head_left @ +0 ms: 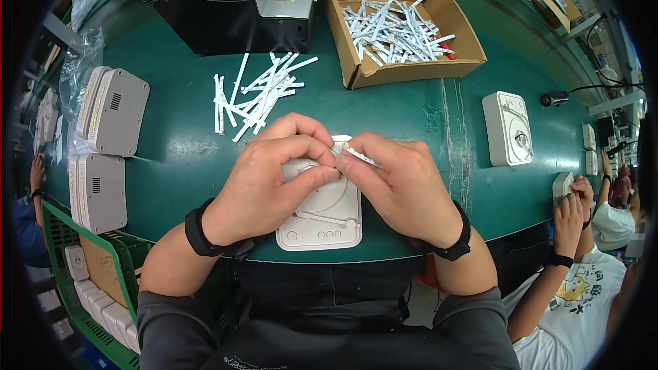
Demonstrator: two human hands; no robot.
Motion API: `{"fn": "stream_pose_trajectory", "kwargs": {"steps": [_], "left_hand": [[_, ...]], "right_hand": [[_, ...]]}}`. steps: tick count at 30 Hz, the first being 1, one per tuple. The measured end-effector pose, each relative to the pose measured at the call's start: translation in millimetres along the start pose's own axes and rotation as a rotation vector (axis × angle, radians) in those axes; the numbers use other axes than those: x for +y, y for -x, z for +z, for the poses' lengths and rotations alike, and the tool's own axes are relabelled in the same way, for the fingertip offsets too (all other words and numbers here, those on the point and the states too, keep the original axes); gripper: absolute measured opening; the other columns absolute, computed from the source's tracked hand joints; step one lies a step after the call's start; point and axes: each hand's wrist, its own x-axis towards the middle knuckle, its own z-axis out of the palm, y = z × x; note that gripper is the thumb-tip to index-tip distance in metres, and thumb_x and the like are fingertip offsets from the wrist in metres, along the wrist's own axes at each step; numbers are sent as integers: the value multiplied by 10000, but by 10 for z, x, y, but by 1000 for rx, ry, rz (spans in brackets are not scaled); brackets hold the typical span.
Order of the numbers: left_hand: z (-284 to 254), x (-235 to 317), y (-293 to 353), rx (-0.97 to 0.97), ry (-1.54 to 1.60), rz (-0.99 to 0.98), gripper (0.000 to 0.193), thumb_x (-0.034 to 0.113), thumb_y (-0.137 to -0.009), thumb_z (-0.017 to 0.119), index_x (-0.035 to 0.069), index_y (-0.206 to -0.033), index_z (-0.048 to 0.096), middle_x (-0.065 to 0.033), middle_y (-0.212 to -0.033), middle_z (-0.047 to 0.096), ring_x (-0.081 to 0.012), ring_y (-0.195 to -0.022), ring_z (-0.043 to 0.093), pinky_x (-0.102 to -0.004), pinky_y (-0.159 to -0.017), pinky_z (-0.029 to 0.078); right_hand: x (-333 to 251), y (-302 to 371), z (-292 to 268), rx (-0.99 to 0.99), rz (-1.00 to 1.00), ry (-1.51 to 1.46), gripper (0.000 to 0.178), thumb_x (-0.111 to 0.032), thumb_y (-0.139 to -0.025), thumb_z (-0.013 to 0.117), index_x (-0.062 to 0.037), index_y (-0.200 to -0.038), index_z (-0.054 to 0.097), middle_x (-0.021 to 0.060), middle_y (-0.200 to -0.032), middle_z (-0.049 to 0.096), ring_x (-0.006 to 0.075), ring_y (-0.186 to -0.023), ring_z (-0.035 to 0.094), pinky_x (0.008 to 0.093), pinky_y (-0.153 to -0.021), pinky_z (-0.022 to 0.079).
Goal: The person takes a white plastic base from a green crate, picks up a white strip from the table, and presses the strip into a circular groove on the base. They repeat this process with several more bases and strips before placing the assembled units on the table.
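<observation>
Left hand (274,171) and right hand (406,181) come together at the fingertips over the device (322,233), the right pinching a strip (367,159); whether the left grips anything, I cannot tell. The device lies face up beneath them, long axis from 12 to 6, small rings at its 6 o'clock end; the strip slants from 10 to 4. Around the device, the glossy, scuffed green table (411,113) bears thin flat white strips (274,89) at 11, a brown cardboard box (411,73) of more at 1, and grey-backed cases (123,113) between 9 and 10. A plastic crate (122,257) stands at 8, a co-worker (569,308) at 4.
</observation>
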Motion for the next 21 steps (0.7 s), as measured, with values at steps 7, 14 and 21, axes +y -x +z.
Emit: {"fn": "stream_pose_trajectory", "kwargs": {"steps": [7,14,21], "left_hand": [[-2,-26,-2,-8,51,7,127,56,-926,833,33,-1026,759,-53,-1199,642,-194,-1129,636,-319,-1001,510],[-40,-29,3,-10,20,3,124,53,-925,834,42,-1042,796,-53,-1227,642,-201,-1159,643,-322,-1016,518],[-18,-71,7,-33,122,-50,136,76,-935,836,42,-1064,809,-79,-1296,631,-214,-1175,648,-338,-1026,536]], "right_hand": [[-14,-6,-98,-97,96,-25,141,-124,-1032,721,15,-1043,699,157,-759,675,283,-636,677,364,-586,490],[-2,-11,-192,-78,200,-49,138,-124,-1073,648,11,-1063,674,150,-829,682,286,-726,689,368,-677,520],[36,-19,-213,-94,100,-73,133,-124,-1056,681,9,-1057,696,117,-868,720,248,-749,703,347,-694,533]]}}
